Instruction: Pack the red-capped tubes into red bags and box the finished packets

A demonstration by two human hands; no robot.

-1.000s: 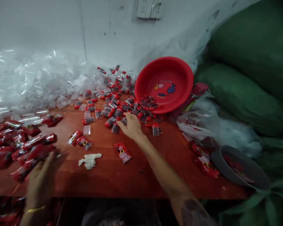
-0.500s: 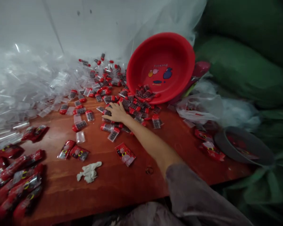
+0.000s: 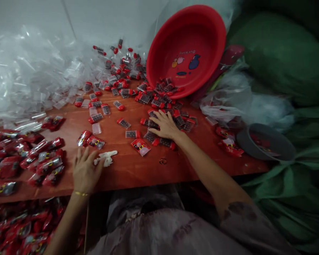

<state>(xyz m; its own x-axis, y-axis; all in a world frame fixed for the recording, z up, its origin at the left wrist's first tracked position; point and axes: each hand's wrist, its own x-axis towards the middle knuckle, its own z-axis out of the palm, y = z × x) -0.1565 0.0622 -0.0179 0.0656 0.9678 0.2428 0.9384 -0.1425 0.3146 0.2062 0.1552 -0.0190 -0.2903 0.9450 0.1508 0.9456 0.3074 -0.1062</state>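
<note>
My right hand (image 3: 165, 126) lies palm down with fingers spread on a heap of small clear cases with red ends and dark contents. One such case (image 3: 133, 134) lies left of that hand, just above a flat red printed packet (image 3: 140, 146). Low on the left, my left hand (image 3: 85, 171) hovers over or rests on the table edge, fingers apart and holding nothing I can see. Its fingertips are close to a crumpled white scrap (image 3: 107, 157) and two red packets, one of them a shiny packet (image 3: 95, 142).
A red basin (image 3: 186, 39) leans tilted at the back, cases spilling at its lip. Clear plastic sleeves (image 3: 37, 67) pile up at left, above filled red packets (image 3: 7, 166). A grey bowl (image 3: 251, 143) and green sacks (image 3: 281, 56) stand right. Small rings (image 3: 163, 161) lie near the front edge.
My right hand has moved right and toward me, with cases from the heap now spread nearer. My left hand has come into view. The camera view has tilted down.
</note>
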